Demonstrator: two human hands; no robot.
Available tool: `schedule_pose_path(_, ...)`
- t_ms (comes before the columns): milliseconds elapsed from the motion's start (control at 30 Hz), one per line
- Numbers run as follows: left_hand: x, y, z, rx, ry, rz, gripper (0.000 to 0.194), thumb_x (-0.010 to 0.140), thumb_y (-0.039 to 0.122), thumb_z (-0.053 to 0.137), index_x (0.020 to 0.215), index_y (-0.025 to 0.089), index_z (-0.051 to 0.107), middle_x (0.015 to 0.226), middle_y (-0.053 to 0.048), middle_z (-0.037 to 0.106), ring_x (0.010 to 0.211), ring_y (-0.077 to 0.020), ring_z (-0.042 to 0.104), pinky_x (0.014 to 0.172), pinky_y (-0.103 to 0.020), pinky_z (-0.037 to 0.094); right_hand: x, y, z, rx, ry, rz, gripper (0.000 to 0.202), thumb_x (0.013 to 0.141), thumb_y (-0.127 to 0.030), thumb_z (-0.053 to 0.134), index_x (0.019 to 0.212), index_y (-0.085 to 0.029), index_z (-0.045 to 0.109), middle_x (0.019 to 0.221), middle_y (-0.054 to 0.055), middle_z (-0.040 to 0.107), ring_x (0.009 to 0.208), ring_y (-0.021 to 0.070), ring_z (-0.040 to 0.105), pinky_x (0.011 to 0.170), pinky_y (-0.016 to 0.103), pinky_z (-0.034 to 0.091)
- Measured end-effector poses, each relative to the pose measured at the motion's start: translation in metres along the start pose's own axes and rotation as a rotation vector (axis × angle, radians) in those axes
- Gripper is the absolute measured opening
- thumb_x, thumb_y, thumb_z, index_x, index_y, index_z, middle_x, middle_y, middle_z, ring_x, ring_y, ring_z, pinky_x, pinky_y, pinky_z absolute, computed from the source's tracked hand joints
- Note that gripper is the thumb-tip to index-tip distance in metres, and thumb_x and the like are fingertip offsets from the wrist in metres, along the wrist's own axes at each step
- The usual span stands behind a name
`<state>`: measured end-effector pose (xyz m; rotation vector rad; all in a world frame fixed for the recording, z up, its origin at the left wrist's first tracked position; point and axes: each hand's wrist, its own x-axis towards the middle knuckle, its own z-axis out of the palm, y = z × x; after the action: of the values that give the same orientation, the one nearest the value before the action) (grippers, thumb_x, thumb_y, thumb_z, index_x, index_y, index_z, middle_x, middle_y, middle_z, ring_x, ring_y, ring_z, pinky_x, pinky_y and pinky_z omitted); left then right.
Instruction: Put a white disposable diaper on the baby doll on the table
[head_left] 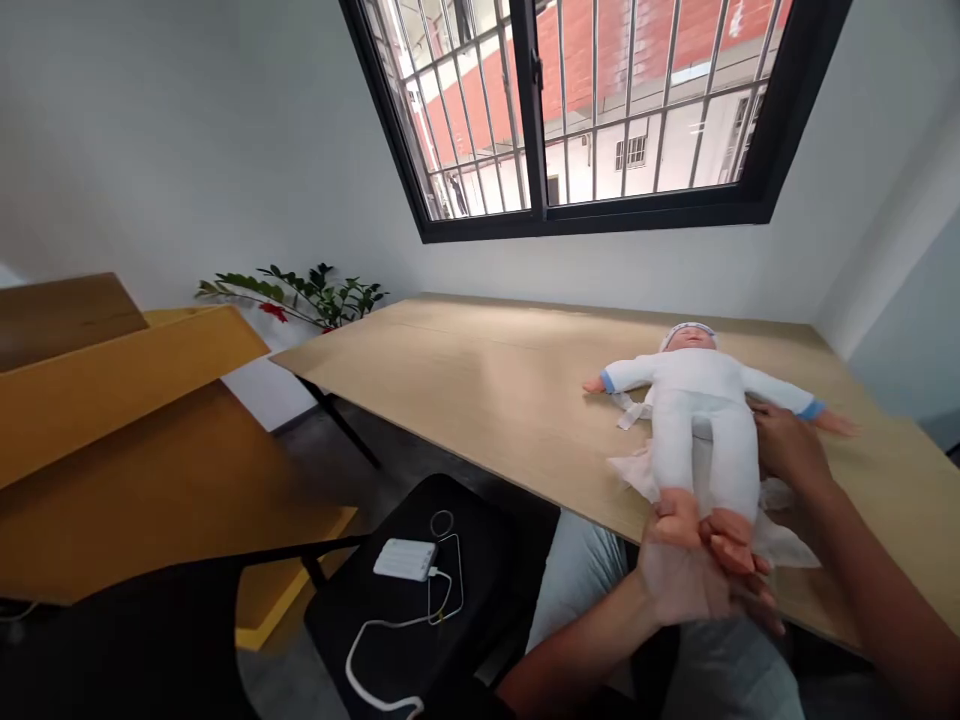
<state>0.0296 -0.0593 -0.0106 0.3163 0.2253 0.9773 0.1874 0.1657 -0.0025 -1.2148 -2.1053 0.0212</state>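
Both of my hands are on the baby doll (701, 400), which lies on its back on the wooden table (465, 380), near the edge closest to me, its head pointing toward the window (592, 110). My left hand (686, 580) is cupped under the doll's bare feet (709, 525), fingers curled around them and holding them together. My right hand (784, 445) rests against the doll's hip on my right, fingers loosely bent and touching the white suit; I cannot tell whether it grips the fabric. A white cloth (780, 535) lies under the doll's legs. Off to my left, a white power bank (406, 559) with its cable sits on a black chair (405, 590).
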Motion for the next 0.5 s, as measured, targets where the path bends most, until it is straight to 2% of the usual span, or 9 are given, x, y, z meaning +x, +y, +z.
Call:
schedule_pose_path(133, -0.010, -0.010, -0.007, -0.046, -0.101, 0.061, 0.075, 0.075, 0.082, 0.032, 0.103, 0.021, 0.066, 0.102, -0.016, 0.061, 0.082, -0.0323, 0.060, 0.083, -0.058, 0.030, 0.003, 0.001, -0.009, -0.253, 0.057, 0.128, 0.029, 0.081, -0.019, 0.046, 0.085, -0.018, 0.075, 0.095, 0.015, 0.069, 0.085, 0.0267, 0.061, 0.077, 0.039, 0.044)
schedule_pose_path(300, -0.029, -0.021, -0.020, -0.047, -0.276, 0.104, 0.083, 0.078, 0.085, 0.016, 0.133, 0.033, 0.050, 0.131, -0.014, 0.053, 0.100, -0.0330, 0.059, 0.087, -0.054, 0.035, 0.003, -0.013, -0.022, -0.268, 0.119, 0.217, 0.028, 0.084, -0.019, 0.045, 0.092, -0.015, 0.072, 0.097, 0.012, 0.068, 0.090, 0.0238, 0.061, 0.080, 0.034, 0.043)
schedule_pose_path(400, -0.039, -0.021, -0.027, 0.082, -0.339, 0.128, 0.086, 0.073, 0.089, 0.025, 0.140, 0.038, 0.041, 0.140, -0.014, 0.047, 0.107, -0.0365, 0.059, 0.091, -0.055, 0.035, 0.003, -0.014, -0.032, -0.240, 0.074, 0.282, 0.028, 0.088, -0.020, 0.044, 0.097, -0.015, 0.070, 0.102, 0.011, 0.067, 0.089, 0.0212, 0.061, 0.082, 0.031, 0.042)
schedule_pose_path(500, -0.049, -0.015, -0.023, 0.375, -0.281, 0.147, 0.090, 0.070, 0.086, 0.044, 0.144, 0.034, 0.036, 0.136, -0.016, 0.050, 0.104, -0.0364, 0.062, 0.092, -0.052, 0.039, -0.002, -0.007, -0.043, -0.218, -0.015, 0.365, 0.028, 0.090, -0.024, 0.044, 0.101, -0.016, 0.069, 0.104, 0.011, 0.067, 0.088, 0.0201, 0.062, 0.078, 0.028, 0.042)
